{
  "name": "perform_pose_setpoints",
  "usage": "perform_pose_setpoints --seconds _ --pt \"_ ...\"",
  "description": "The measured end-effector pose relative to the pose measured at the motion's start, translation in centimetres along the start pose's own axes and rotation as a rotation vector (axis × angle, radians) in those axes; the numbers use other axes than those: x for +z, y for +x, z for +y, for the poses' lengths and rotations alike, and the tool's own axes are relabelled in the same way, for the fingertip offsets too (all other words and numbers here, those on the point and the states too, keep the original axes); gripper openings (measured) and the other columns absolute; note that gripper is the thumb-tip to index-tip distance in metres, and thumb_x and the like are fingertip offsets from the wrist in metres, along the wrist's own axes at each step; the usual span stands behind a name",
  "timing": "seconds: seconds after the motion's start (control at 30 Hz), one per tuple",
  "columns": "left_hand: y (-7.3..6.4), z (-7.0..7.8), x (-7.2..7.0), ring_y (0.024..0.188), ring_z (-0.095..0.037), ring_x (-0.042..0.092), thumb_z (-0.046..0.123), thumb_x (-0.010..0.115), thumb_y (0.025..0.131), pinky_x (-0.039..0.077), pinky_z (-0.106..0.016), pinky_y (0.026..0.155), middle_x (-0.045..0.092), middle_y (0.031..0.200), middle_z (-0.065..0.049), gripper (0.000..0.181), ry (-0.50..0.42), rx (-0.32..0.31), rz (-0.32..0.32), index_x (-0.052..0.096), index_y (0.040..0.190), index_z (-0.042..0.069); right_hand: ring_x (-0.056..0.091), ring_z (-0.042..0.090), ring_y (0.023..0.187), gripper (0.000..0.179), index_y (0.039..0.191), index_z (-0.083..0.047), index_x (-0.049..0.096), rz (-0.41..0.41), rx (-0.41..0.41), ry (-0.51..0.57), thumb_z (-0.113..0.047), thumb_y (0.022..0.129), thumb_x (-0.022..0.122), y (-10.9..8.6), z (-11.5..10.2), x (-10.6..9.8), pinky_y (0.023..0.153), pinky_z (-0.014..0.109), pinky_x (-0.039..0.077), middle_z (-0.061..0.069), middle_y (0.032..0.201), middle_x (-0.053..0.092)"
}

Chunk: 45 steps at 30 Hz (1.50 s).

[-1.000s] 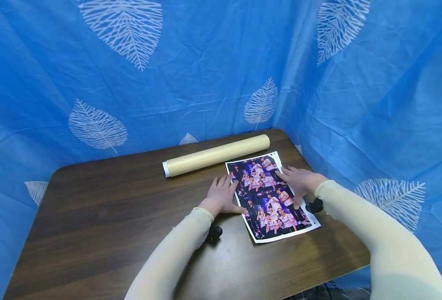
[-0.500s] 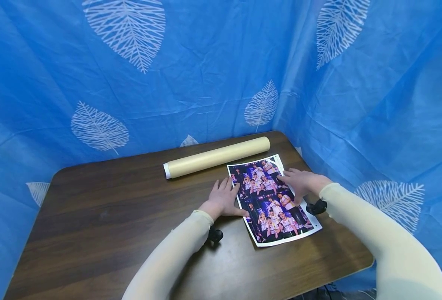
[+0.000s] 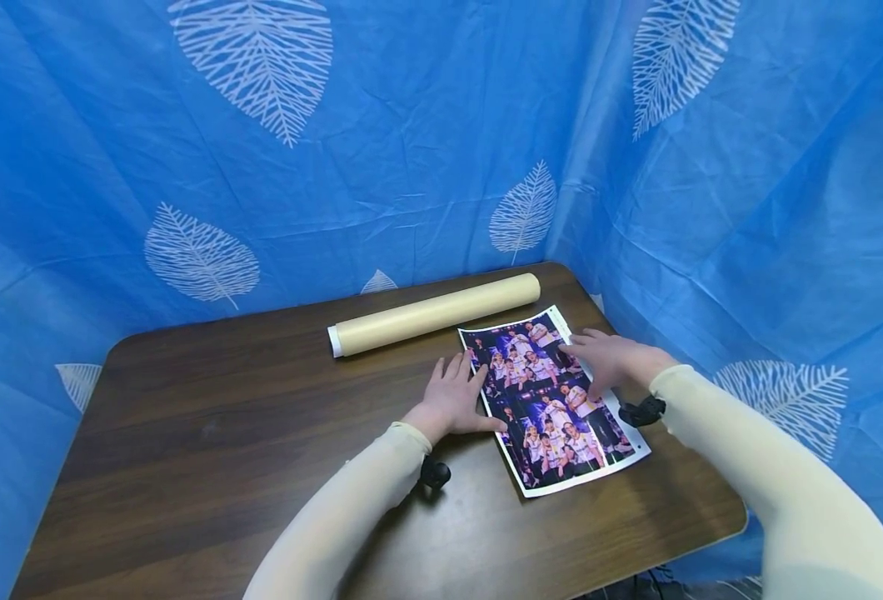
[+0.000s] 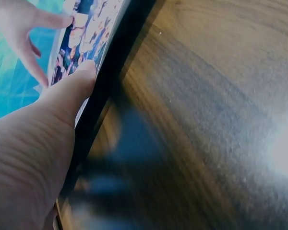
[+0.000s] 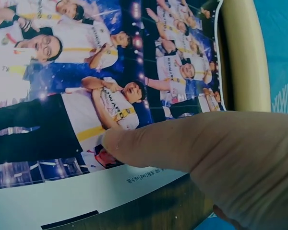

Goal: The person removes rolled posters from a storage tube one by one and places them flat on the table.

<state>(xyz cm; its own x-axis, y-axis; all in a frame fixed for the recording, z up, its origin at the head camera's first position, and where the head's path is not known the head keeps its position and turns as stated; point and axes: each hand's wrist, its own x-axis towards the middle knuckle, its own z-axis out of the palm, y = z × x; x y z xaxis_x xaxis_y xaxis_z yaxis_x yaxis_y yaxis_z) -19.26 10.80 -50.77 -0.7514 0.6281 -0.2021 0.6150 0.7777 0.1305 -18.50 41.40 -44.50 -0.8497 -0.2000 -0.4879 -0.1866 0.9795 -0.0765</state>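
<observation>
A glossy photo print [image 3: 554, 442] with a white border lies on the brown table, showing two similar group pictures one above the other. My left hand [image 3: 451, 404] rests spread along its left edge, the thumb [image 4: 84, 79] lying on the picture in the left wrist view. Across from it, my right hand [image 3: 612, 360] touches the right border with fingers extended. In the right wrist view the right thumb [image 5: 149, 143] presses on the print's face near its white margin. The lower border bows slightly.
Behind the print, a long cream roll [image 3: 437, 315] with a white end lies along the table's back. Blue curtains [image 3: 411, 150] with white leaf patterns hang behind and at the right. The table's right edge [image 3: 741, 521] runs close beside the right arm.
Both hands have shifted slightly to the right together with the print. The cream roll stays where it was on the table.
</observation>
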Motion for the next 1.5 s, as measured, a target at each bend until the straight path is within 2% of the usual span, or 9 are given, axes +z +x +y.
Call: perform_pose_setpoints --seconds 0.33,0.6,0.8,1.0,1.13,1.23,1.4,1.5 --pt "-0.2 0.4 -0.3 0.156 -0.032 0.010 0.090 0.053 0.078 0.007 -0.053 0.124 0.004 0.171 -0.016 0.114 -0.047 -0.002 0.025 0.024 0.164 0.021 0.014 0.051 0.150 0.095 0.157 -0.011 0.042 0.084 -0.051 0.005 -0.040 0.079 0.087 -0.3 0.4 -0.4 0.115 0.071 0.020 0.023 0.163 0.029" --pt "0.2 0.5 -0.1 0.156 -0.031 0.007 0.089 0.053 0.078 0.005 -0.054 0.124 0.000 0.171 -0.014 0.113 -0.098 0.012 0.043 0.020 0.165 0.024 0.018 0.049 0.150 0.082 0.155 -0.012 0.046 0.181 -0.122 0.024 -0.031 0.084 0.083 -0.7 -0.5 -1.6 0.114 0.071 0.022 0.021 0.161 0.036" --pt "0.7 0.2 0.0 0.156 -0.034 0.008 0.089 0.050 0.081 0.005 -0.055 0.124 0.000 0.171 -0.013 0.112 -0.154 0.042 0.096 0.017 0.166 0.024 0.021 0.046 0.150 0.078 0.156 -0.013 0.044 0.266 -0.160 0.009 -0.031 0.089 0.079 -0.4 -1.2 -2.7 0.115 0.069 0.022 0.019 0.160 0.038" --pt "0.1 -0.5 -1.0 0.156 -0.033 0.010 0.084 0.039 0.090 0.008 -0.056 0.124 0.005 0.171 -0.014 0.099 -0.188 0.064 0.155 0.020 0.165 0.021 0.026 0.046 0.149 0.073 0.156 -0.010 0.043 0.326 -0.176 -0.018 -0.031 0.093 0.074 -0.1 -1.6 -4.2 0.117 0.068 0.018 0.021 0.158 0.040" --pt "-0.9 -1.8 -1.7 0.155 -0.033 0.013 0.074 0.039 0.098 0.008 -0.056 0.123 0.009 0.170 -0.015 0.089 -0.228 0.077 0.220 0.023 0.164 0.018 0.030 0.045 0.147 0.069 0.155 -0.009 0.044 0.385 -0.203 -0.036 -0.032 0.096 0.072 0.1 -2.4 -5.2 0.117 0.065 0.023 0.020 0.156 0.043" --pt "-2.0 -3.3 -2.1 0.154 -0.035 0.017 0.065 0.045 0.101 0.010 -0.055 0.124 0.016 0.169 -0.016 0.081 -0.267 0.084 0.288 0.029 0.163 0.014 0.034 0.044 0.145 0.067 0.153 -0.008 0.047 0.425 -0.235 -0.034 -0.032 0.096 0.072 0.2 -3.4 -6.0 0.117 0.063 0.025 0.021 0.155 0.045" --pt "-4.3 -7.0 -2.9 0.149 -0.037 0.029 0.049 0.055 0.103 0.019 -0.055 0.122 0.032 0.163 -0.017 0.070 -0.305 0.064 0.397 0.037 0.159 0.010 0.034 0.043 0.146 0.065 0.153 -0.008 0.047 0.463 -0.295 -0.061 -0.031 0.097 0.071 0.8 -5.3 -6.9 0.117 0.061 0.027 0.020 0.155 0.045" --pt "-5.6 -9.5 -3.4 0.145 -0.037 0.036 0.039 0.061 0.102 0.027 -0.056 0.119 0.042 0.157 -0.016 0.063 -0.340 0.026 0.464 0.044 0.155 0.009 0.036 0.043 0.144 0.064 0.153 -0.008 0.047 0.486 -0.336 -0.103 -0.028 0.096 0.071 1.6 -6.4 -7.3 0.117 0.060 0.028 0.019 0.154 0.046"
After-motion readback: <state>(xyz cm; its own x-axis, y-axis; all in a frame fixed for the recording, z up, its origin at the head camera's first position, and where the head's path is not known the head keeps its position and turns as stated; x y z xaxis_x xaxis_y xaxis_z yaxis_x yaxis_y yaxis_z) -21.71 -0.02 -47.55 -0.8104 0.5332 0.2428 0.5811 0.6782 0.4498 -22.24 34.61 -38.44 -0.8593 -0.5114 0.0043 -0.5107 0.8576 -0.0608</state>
